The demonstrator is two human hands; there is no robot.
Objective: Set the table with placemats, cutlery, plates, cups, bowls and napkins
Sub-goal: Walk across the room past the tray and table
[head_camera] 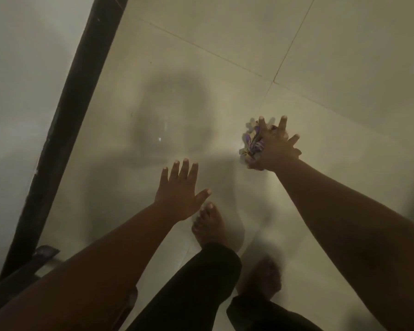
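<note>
I look down at a pale tiled floor; no table or tableware is in view. My right hand (276,149) is stretched forward at the right, fingers spread and straight. A crumpled purple-and-white patterned napkin (250,142) is bunched at its thumb side. The thumb is hidden, and the napkin seems to be held against the palm. My left hand (179,189) reaches forward lower in the middle, palm down, fingers spread, holding nothing.
A dark wooden post (77,115) runs diagonally down the left side, with a pale wall to its left. My bare feet (210,225) and black trouser legs (201,290) are below the hands. My shadow falls on the floor tiles (225,44).
</note>
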